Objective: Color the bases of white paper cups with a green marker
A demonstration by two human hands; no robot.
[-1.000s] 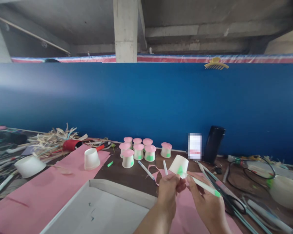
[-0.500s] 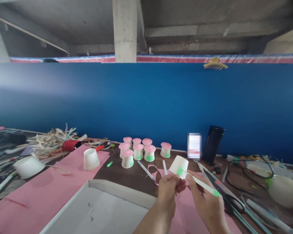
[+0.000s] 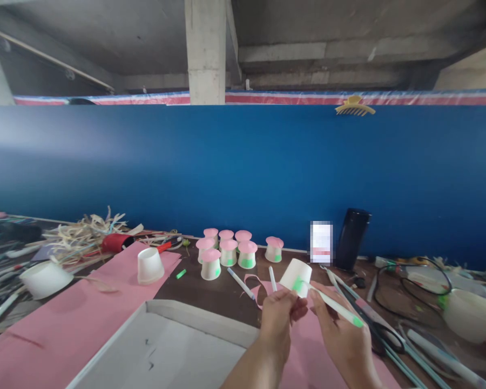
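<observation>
My left hand [image 3: 277, 319] grips the rim of a white paper cup [image 3: 295, 274], which is tilted and bottom up. A green patch marks the cup's side. My right hand [image 3: 342, 329] is closed around a white marker [image 3: 338, 304] with a green end, its tip at the green patch. Behind, several upturned paper cups [image 3: 211, 269] with pink paper discs on top and green patches stand in a cluster, and another such cup [image 3: 274, 253] is a little apart to the right. A green marker cap [image 3: 181, 274] lies on the table.
A white box lid [image 3: 194, 310] lies before me on the left, beside pink paper [image 3: 97, 302] bearing a plain cup [image 3: 150, 267]. Scissors [image 3: 383, 335], cables and sticks clutter the right. A black cylinder [image 3: 352, 240] stands by the blue partition [image 3: 243, 173]. Paper strips [image 3: 91, 237] heap at left.
The green patch on the held cup has grown slightly as the marker tip moved over it. Both hands keep nearly the same place; the view has shifted a little.
</observation>
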